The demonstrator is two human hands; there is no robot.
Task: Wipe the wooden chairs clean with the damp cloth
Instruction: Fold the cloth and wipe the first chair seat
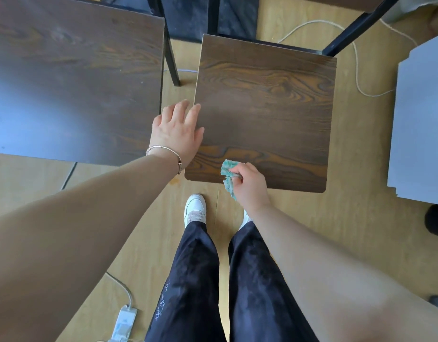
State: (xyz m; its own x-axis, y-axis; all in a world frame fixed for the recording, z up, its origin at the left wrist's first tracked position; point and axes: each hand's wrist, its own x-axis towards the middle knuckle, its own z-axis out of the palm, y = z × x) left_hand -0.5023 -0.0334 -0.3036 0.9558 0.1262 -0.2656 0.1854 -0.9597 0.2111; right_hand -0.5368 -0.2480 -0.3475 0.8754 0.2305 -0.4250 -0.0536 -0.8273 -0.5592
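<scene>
The right hand (250, 186) squeezes the green cloth (228, 177) on the chair seat (265, 107), mid-frame. The left hand (177, 133) lies flat, fingers straight, on the seat's left edge. White writing on the dark trousers (188, 280) is too small to read.

The pale wooden floor (356, 149) is carrying a dark wooden chair (262, 107), with a table (65, 82) standing just beside it. A white cable (356, 70) is trailing past the chair, and a power strip (124, 322) is lying apart.
</scene>
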